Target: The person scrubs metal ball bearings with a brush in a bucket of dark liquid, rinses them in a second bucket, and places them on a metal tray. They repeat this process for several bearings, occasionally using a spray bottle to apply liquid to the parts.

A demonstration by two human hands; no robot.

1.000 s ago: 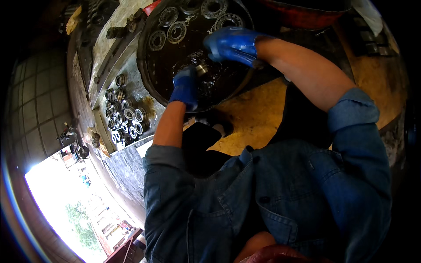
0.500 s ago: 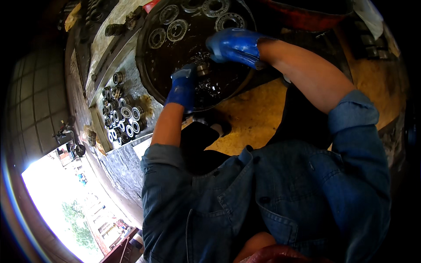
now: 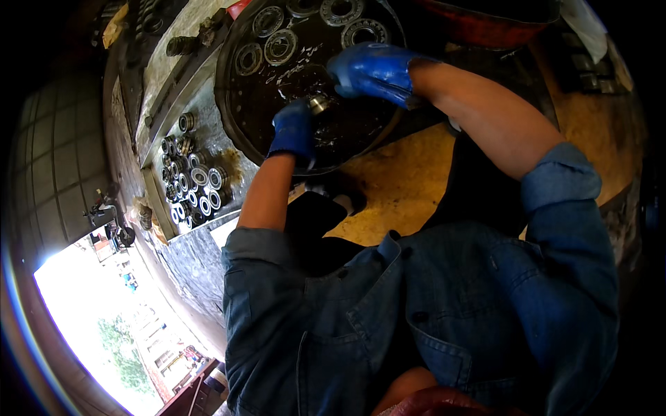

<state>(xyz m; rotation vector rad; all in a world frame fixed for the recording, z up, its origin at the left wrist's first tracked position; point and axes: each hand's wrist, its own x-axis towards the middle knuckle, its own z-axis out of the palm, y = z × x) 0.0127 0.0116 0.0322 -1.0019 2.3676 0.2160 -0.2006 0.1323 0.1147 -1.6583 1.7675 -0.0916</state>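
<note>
A wide round dark basin (image 3: 239, 114) lies before me, with dark, glinting liquid in it. My left hand (image 3: 293, 128), in a blue rubber glove, is closed on a small shiny metal bearing (image 3: 318, 104) over the basin's near middle. To the right and a little farther off, my right hand (image 3: 371, 71), gloved in blue too, has its fingers curled. What they hold, if anything, is hidden behind the glove. Larger bearings (image 3: 280, 47) sit at the far side of the basin, one (image 3: 365, 33) of them just beyond my right hand.
Left of the basin, a tray (image 3: 232, 149) carries a group of small bearings (image 3: 199, 177). A reddish container (image 3: 479, 28) stands at the far right. Under the basin's near edge shows a yellowish, stained floor (image 3: 388, 197). A bright opening (image 3: 90, 319) is at the lower left.
My left hand has shifted slightly right and tilted, turning the small bearing, whose face now catches more light. The glints on the liquid have moved. My right hand has barely moved.
</note>
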